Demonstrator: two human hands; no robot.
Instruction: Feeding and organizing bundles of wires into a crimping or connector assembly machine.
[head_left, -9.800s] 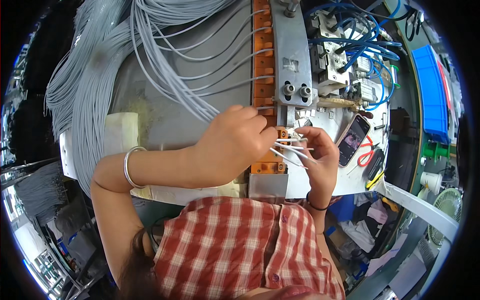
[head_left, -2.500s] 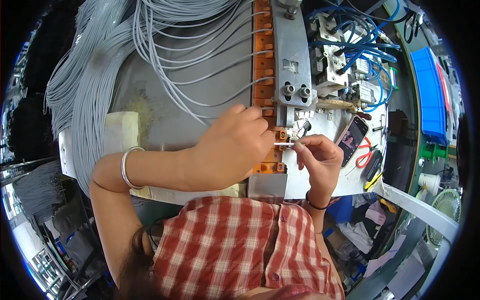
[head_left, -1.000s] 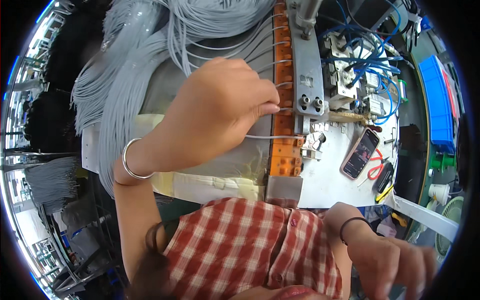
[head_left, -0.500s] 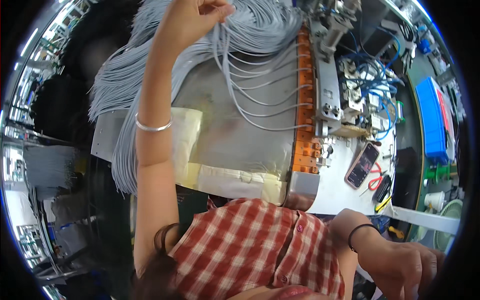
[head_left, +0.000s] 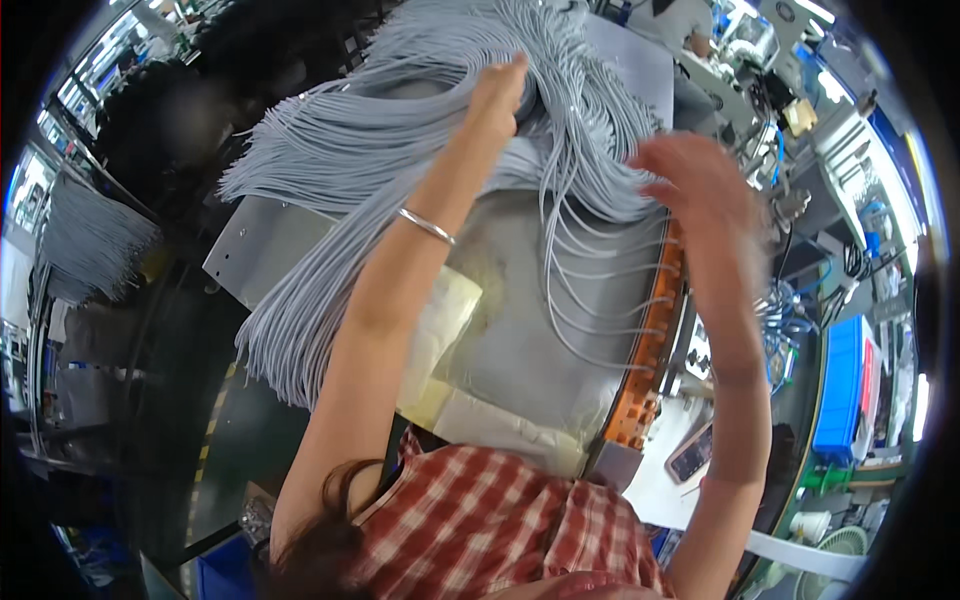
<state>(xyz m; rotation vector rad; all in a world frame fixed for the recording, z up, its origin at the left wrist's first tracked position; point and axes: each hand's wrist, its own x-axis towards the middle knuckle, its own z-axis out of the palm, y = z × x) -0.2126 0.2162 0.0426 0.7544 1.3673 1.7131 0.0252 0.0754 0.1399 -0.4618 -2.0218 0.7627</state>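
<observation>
Roughly crosswise, grey cables (head_left: pixel 370 130), ends leftward, beneath left hand (head_left: pixel 498 95)

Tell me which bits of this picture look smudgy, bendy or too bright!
Head view: the right hand is smeared, the left hand looks clearer; head view: the striped floor line curves near the rim; head view: lights glare at upper right.

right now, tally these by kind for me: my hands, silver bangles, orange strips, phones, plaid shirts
Hands: 2 (left hand, right hand)
Silver bangle: 1
Orange strip: 1
Phone: 1
Plaid shirt: 1
Total: 6
</observation>
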